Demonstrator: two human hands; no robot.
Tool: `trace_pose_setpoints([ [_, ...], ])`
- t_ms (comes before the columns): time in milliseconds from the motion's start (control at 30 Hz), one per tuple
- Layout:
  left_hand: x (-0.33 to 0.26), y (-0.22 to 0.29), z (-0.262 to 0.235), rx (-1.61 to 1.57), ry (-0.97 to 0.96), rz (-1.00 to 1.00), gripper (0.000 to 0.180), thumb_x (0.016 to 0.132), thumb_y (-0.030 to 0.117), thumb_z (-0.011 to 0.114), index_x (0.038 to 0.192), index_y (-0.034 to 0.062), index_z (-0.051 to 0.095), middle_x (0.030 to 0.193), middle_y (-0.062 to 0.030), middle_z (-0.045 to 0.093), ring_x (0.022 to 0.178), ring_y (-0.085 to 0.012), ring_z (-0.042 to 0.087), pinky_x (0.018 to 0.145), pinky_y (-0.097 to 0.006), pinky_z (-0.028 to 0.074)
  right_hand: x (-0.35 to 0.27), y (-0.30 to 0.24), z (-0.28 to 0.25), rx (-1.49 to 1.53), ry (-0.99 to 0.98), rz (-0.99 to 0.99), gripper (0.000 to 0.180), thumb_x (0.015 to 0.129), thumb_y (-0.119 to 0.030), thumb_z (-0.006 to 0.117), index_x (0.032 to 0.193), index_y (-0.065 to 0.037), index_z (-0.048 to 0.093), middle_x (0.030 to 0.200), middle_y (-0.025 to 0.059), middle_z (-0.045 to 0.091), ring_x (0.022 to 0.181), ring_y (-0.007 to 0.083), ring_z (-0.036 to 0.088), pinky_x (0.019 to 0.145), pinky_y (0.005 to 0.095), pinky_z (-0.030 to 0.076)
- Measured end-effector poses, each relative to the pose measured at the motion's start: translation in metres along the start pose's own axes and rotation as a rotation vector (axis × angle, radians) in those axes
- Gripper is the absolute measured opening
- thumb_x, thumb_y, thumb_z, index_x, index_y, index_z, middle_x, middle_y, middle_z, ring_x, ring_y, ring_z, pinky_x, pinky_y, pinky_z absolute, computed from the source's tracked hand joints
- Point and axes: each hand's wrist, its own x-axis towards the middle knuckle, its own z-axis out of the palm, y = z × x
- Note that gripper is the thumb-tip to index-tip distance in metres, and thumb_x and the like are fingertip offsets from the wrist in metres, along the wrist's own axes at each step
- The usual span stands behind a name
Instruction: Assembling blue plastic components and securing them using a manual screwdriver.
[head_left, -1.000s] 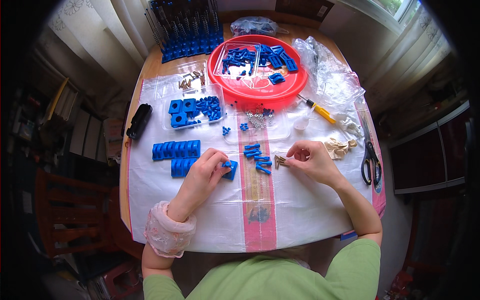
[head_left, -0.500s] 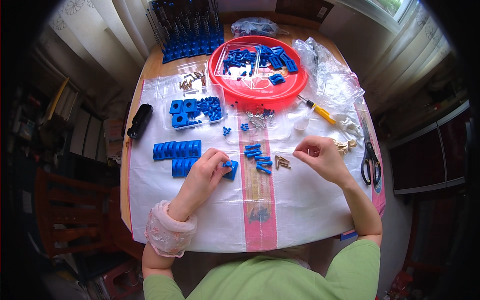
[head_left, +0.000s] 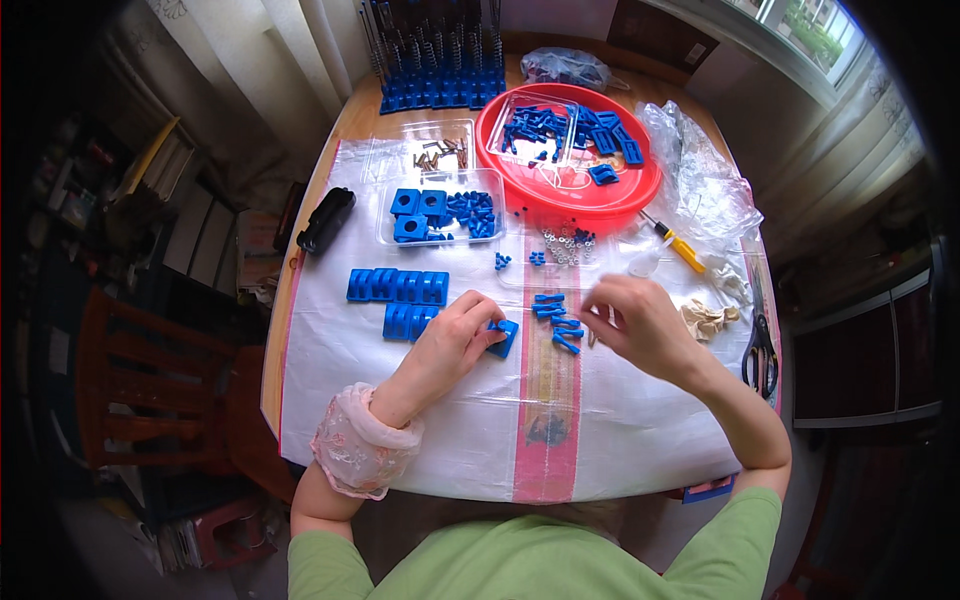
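Note:
My left hand is closed on a blue square plastic block that rests on the white sheet. Its thumb and fingers grip the block's left side and cover much of it. To the right, my right hand hovers with thumb and fingertips drawn together; whatever they hold, if anything, is too small to make out. Just left of those fingertips lies a group of small blue forked pieces. A brass pin shows partly beneath the right hand. Left of my left hand, blue blocks stand in two rows.
A clear box holds blue blocks and small parts. Behind are a red tray of blue pieces, brass pins in a clear lid and a blue rack. A yellow screwdriver, scissors and plastic bags lie right.
The whole view has shifted, so the table sits farther right. My right hand has come left over the brass pins, nearer the forked pieces. My left hand still holds the block.

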Motion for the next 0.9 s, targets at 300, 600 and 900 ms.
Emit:
trace_pose_setpoints([
  [300,0.001,0.001,-0.001,0.047,-0.001,0.025,0.020,0.091,-0.002,0.071,0.109,0.0017,0.063,0.109,-0.0136,0.064,0.093,-0.0337,0.067,0.081,-0.039,0.054,0.215,0.002,0.062,-0.093,0.336,-0.132,0.013,0.088,-0.006,0.066,0.083,0.002,0.074,0.088,0.0272,0.072,0.083,0.0440,0.073,0.076,0.0528,0.057],
  [600,0.001,0.001,-0.002,0.023,0.003,0.042,0.020,0.089,-0.004,0.072,0.107,-0.0003,0.065,0.109,-0.0147,0.065,0.095,-0.0340,0.068,0.082,-0.039,0.056,0.335,0.039,0.112,-0.537,0.239,-0.011,0.017,0.092,-0.007,0.063,0.094,-0.005,0.080,0.101,0.0185,0.078,0.096,0.0347,0.078,0.078,0.0453,0.064],
  [900,0.000,-0.001,-0.004,0.025,0.006,0.049,0.020,0.090,-0.004,0.072,0.108,-0.0003,0.064,0.108,-0.0143,0.064,0.091,-0.0318,0.068,0.080,-0.039,0.055,0.345,0.041,0.127,-0.486,0.237,0.007,0.017,0.092,-0.007,0.063,0.093,-0.004,0.079,0.100,0.0210,0.077,0.097,0.0372,0.077,0.079,0.0475,0.063],
])
